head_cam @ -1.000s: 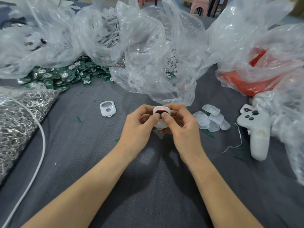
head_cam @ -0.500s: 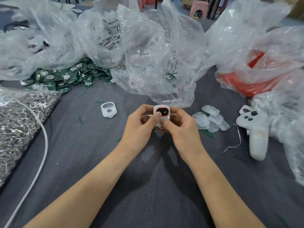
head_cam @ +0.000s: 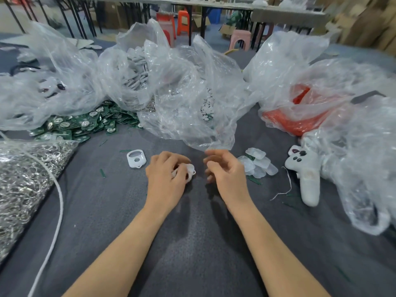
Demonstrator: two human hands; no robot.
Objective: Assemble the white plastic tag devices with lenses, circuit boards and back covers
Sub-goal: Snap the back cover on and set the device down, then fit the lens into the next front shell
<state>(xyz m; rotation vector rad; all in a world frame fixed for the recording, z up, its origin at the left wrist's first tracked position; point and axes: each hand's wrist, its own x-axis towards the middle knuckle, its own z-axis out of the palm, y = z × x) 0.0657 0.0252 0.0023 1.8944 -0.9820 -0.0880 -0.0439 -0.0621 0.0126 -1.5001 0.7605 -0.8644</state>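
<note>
head: tag (head_cam: pixel 190 172) in left hand (head_cam: pixel 165 180)

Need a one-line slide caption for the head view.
Left hand grips a white tag device; right hand hovers empty beside a pile of clear lenses.

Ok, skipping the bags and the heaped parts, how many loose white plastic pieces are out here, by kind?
White tag housings: 2, the loose housing lying by itself and the held housing gripped in the left hand
White controller with dark buttons: 1
Total: 3
</note>
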